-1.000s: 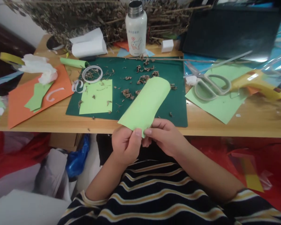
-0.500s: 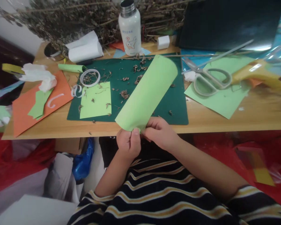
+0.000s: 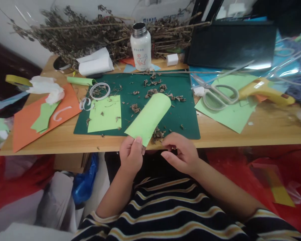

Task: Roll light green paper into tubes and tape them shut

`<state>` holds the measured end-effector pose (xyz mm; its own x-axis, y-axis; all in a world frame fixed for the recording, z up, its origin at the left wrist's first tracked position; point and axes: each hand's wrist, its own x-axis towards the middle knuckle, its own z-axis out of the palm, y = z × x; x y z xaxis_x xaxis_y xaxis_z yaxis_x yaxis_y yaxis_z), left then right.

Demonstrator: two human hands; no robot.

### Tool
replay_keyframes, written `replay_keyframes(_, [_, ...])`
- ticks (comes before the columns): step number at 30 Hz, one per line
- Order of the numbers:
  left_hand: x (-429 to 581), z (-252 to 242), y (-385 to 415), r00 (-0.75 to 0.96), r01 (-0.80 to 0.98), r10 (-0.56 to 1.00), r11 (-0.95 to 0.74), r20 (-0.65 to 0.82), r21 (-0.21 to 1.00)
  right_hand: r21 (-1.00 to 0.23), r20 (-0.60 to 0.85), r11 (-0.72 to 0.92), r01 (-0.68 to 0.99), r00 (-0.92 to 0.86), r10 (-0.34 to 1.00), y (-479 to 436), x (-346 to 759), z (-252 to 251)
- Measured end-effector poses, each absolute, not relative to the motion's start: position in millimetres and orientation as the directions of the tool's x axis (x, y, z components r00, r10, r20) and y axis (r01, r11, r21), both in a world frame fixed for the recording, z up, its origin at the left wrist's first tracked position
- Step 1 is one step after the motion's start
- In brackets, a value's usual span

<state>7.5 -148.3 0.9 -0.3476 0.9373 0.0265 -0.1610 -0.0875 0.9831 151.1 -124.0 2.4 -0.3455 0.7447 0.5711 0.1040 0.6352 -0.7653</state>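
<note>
A light green sheet of paper [image 3: 149, 117], curved lengthwise, tilts up and to the right over the dark green cutting mat [image 3: 107, 82]. My left hand [image 3: 132, 154] pinches its lower end with the thumb on top. Apart from the paper, to its right, is my right hand [image 3: 182, 152]; thumb and fingers are curled but separated, with nothing seen between them. Dried leaf crumbs [image 3: 157, 134] lie just beyond that hand. A flat green square [image 3: 105, 115] and a roll of white tape [image 3: 99, 91] rest on the mat's left part.
Scissors [image 3: 220, 95] and a yellow glue gun [image 3: 266, 92] lie on green paper [image 3: 230, 117] at right. An open white bottle [image 3: 140, 48] stands behind the mat, before dried branches [image 3: 85, 36]. Orange paper [image 3: 25, 124] is at left, a black flat device [image 3: 230, 45] at back right.
My right hand has let go of the green paper and moved right. My left hand keeps its hold, shifting slightly left. The paper looks lower and narrower, and the view has tilted up.
</note>
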Motion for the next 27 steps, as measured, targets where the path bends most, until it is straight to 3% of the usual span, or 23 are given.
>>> replay_keyframes(3, [6.3,4.7,-150.8,-0.278,-0.230,0.960,-0.019,-0.047,0.973,-0.360,0.767,0.888,0.285,-0.451,0.456,-115.9,154.0,18.0])
replay_keyframes(6, [8.6,6.4,-154.5,-0.227,-0.307,0.967,0.046,-0.120,0.951,-0.172,0.770,0.924,0.342,-0.539,0.342,-107.9,149.9,28.1])
replay_keyframes(14, [18.2,6.2,-157.6,-0.120,-0.390,0.985,0.070,-0.126,0.918,-0.324,0.715,0.925,0.200,-0.588,0.378,-100.6,146.0,24.7])
replay_keyframes(27, [32.4,17.6,-157.0,-0.045,-0.508,0.972,0.175,-0.229,0.843,-0.423,0.770,0.906,0.027,-0.517,0.375,-100.0,149.0,20.6])
